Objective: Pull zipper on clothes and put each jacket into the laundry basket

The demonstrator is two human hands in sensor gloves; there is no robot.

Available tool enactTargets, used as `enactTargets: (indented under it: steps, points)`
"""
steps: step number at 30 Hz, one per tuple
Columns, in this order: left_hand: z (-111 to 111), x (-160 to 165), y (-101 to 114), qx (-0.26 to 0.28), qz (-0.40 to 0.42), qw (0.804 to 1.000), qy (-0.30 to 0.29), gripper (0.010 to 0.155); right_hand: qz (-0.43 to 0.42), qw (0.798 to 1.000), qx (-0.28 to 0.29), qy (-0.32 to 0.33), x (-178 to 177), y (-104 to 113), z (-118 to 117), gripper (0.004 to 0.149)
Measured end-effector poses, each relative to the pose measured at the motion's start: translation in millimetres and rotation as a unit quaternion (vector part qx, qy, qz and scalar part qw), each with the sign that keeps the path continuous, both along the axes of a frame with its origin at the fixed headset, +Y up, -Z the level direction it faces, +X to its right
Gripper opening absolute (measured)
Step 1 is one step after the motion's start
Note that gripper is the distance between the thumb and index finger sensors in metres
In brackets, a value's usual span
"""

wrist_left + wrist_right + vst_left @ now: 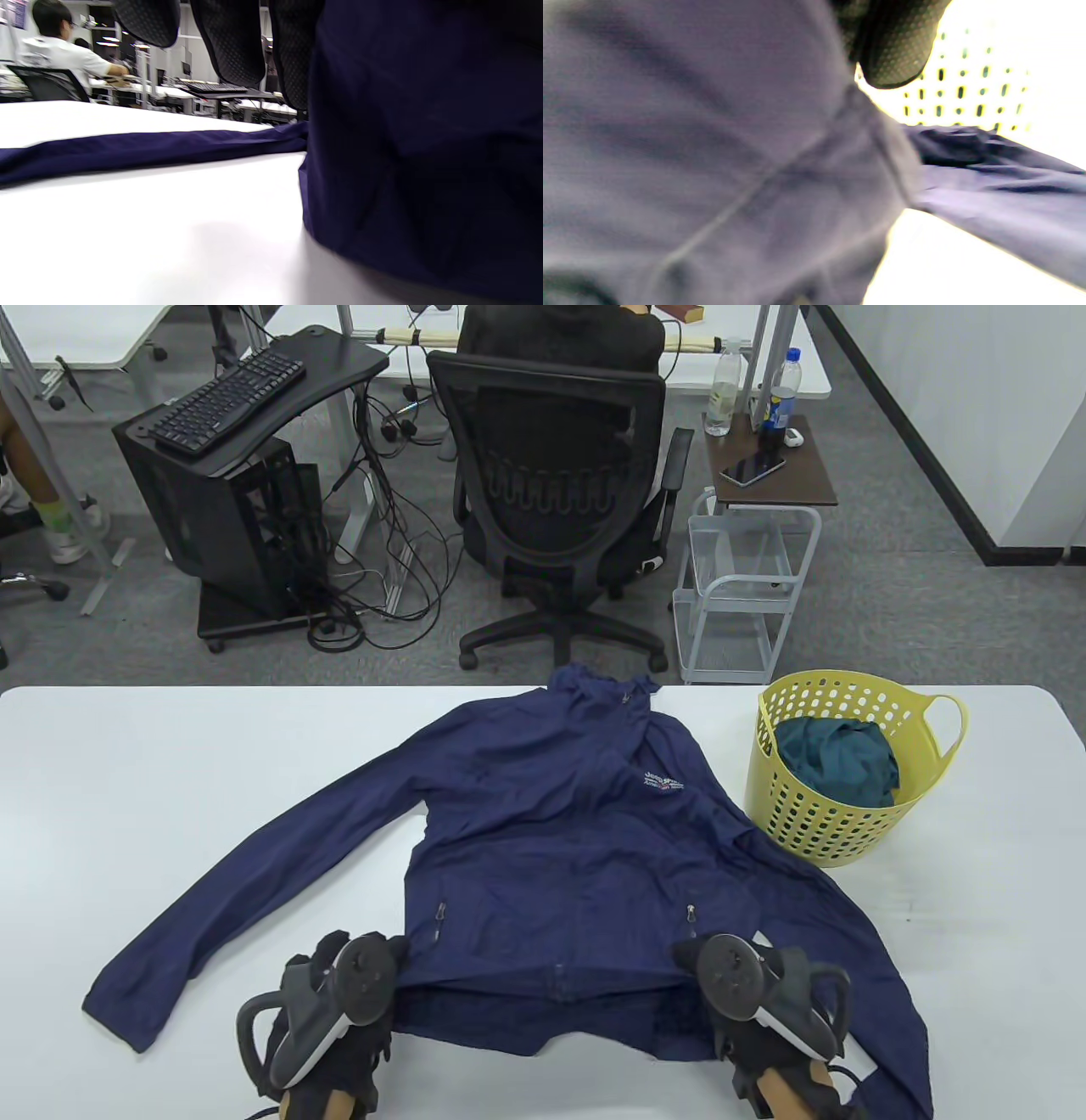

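Observation:
A navy zip jacket [551, 831] lies front up on the white table [170, 763], sleeves spread to both sides and its zipper closed up to the collar. My left hand [386, 954] grips the hem's left corner. My right hand [691, 954] grips the right corner. The hem is raised off the table between them, showing the darker lining. In the left wrist view the cloth [424, 148] hangs beside my fingers [233, 42]. In the right wrist view the jacket [712, 148] fills the frame under one fingertip [895, 46]. A yellow laundry basket [814, 823] holds a teal garment [836, 759].
The basket [967, 93] stands at the table's right, just beyond the jacket's right sleeve. Past the far edge are a black office chair [556, 475], a white wire cart [747, 585] and a keyboard stand [229, 398]. A seated person [55, 55] shows far left.

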State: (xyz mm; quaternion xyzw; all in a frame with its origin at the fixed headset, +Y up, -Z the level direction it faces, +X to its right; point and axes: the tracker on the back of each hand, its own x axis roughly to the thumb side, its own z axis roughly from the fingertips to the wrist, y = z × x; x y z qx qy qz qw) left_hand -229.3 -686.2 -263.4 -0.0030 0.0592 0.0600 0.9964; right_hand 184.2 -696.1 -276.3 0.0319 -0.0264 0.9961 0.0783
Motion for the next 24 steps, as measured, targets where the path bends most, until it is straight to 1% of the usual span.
enactTargets:
  steps: [3,4,5,7,9,11,13,14,15,17,19,21,23,24]
  points:
    - [2,-34,5,0.006,0.047,0.998,0.027,0.047,-0.038,0.999,-0.016,-0.03,33,3,-4,0.043]
    - [3,-40,5,0.004,0.055,0.998,0.03,0.05,-0.044,0.998,-0.024,-0.032,40,3,-4,0.043]
    - [4,-50,6,-0.001,0.079,0.997,0.026,0.054,-0.068,0.997,-0.031,-0.028,50,3,-6,0.043]
    - [5,-57,6,-0.01,0.133,0.991,0.002,0.058,-0.123,0.991,-0.057,-0.018,58,1,-7,0.043]
    - [5,-53,6,-0.02,0.125,0.991,-0.034,0.057,-0.11,0.991,-0.073,-0.008,56,-3,-8,0.043]
    - [3,-46,1,-0.061,0.125,0.986,-0.089,0.055,-0.104,0.988,-0.109,0.026,52,-9,-10,0.046]
    - [1,-41,-4,-0.116,0.178,0.966,-0.147,0.052,-0.144,0.977,-0.141,0.066,52,-12,-11,0.049]
    - [1,-39,-5,-0.134,0.209,0.953,-0.172,0.053,-0.172,0.968,-0.158,0.088,53,-12,-10,0.052]
    - [2,-39,-5,-0.136,0.238,0.942,-0.193,0.055,-0.207,0.955,-0.183,0.112,54,-12,-8,0.057]
    - [3,-37,-2,-0.133,0.275,0.927,-0.219,0.059,-0.252,0.94,-0.179,0.147,56,-10,-5,0.062]
    - [3,-33,-1,-0.127,0.296,0.918,-0.233,0.065,-0.273,0.931,-0.172,0.169,54,-6,-4,0.066]
    - [0,-24,-5,-0.127,0.3,0.919,-0.223,0.067,-0.283,0.927,-0.168,0.179,50,-6,-5,0.069]
    - [-7,-12,-13,-0.133,0.275,0.933,-0.191,0.065,-0.275,0.932,-0.168,0.167,42,-10,-8,0.069]
    - [-12,-4,-19,-0.132,0.242,0.946,-0.172,0.064,-0.255,0.941,-0.163,0.15,36,-14,-10,0.068]
